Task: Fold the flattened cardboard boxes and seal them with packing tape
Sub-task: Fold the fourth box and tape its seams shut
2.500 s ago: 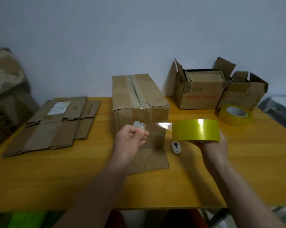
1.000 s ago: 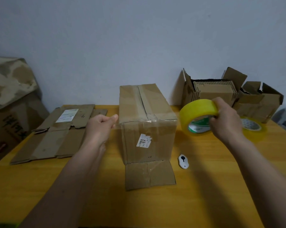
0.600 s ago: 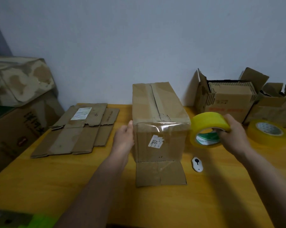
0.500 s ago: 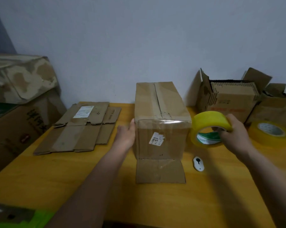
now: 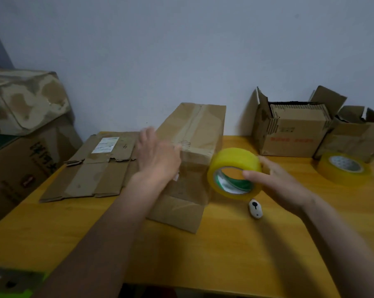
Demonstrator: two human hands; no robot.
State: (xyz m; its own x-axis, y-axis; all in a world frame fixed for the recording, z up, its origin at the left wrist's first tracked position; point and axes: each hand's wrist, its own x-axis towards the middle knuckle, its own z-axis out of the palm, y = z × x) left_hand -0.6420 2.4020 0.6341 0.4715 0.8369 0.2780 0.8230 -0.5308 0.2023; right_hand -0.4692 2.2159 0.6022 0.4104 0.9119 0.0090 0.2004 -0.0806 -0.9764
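left hand: flat, fingers straight, on box
right hand: gripping tape roll
tape rolls: 2; spare on table
flat boxes: 1 stack

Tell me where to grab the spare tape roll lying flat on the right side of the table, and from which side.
Come from above. The spare tape roll lies flat on the table, core hole up, so its outer band is free all round. Span the band with thumb and fingers on opposite sides, or hook fingers into the hole. The near side looks easiest, since open boxes stand behind it.
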